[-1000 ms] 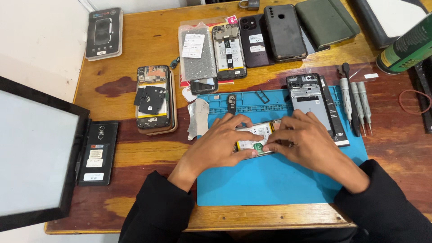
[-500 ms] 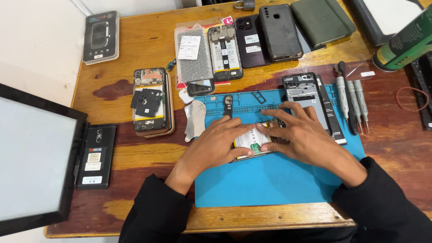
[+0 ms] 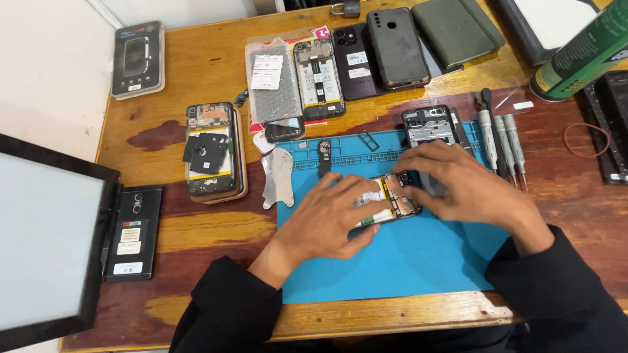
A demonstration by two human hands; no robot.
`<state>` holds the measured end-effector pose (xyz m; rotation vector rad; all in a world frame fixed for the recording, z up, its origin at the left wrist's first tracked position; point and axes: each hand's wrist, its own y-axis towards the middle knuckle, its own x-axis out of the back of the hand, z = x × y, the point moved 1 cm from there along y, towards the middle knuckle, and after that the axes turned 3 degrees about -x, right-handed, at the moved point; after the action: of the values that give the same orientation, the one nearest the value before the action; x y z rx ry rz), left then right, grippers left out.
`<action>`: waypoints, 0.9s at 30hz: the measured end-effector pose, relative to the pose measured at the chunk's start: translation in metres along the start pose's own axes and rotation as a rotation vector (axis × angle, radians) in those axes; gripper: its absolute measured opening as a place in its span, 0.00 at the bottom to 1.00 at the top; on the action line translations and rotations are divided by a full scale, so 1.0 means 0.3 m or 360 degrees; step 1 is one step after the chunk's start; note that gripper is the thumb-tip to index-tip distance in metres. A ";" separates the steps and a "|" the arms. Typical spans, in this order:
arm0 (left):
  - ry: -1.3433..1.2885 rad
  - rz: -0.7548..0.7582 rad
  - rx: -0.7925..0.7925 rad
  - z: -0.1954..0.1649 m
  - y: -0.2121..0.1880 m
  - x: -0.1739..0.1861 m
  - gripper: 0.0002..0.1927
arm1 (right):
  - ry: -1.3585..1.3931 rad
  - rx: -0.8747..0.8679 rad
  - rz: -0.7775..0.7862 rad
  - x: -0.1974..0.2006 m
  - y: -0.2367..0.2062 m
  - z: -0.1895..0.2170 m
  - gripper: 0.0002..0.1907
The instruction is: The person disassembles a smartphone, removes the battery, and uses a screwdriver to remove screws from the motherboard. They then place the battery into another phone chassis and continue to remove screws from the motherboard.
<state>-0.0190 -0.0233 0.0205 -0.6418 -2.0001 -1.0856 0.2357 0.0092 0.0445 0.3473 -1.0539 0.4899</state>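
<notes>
Hands shifted right, opened phone (image 3: 389, 199) mid-mat (image 3: 405, 261)

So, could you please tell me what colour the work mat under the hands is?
The mat is blue, seen in the head view.

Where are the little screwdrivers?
In the head view, the screwdrivers lie side by side on the wooden table, just off the blue mat's right edge, above the right hand.

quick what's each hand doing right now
Left hand: fingers pressed down on the opened phone, steadying it on the blue mat.
Right hand: fingertips on the phone's top end.
</notes>
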 end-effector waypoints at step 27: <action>0.0395 0.0206 0.0095 -0.059 0.017 -0.101 0.24 | -0.0057 -0.0160 0.0388 -0.004 -0.008 -0.005 0.48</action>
<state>0.0092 -0.0381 0.0047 -0.5674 -1.7470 -0.9743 0.2376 0.0077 0.0426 0.1390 -1.1576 0.6472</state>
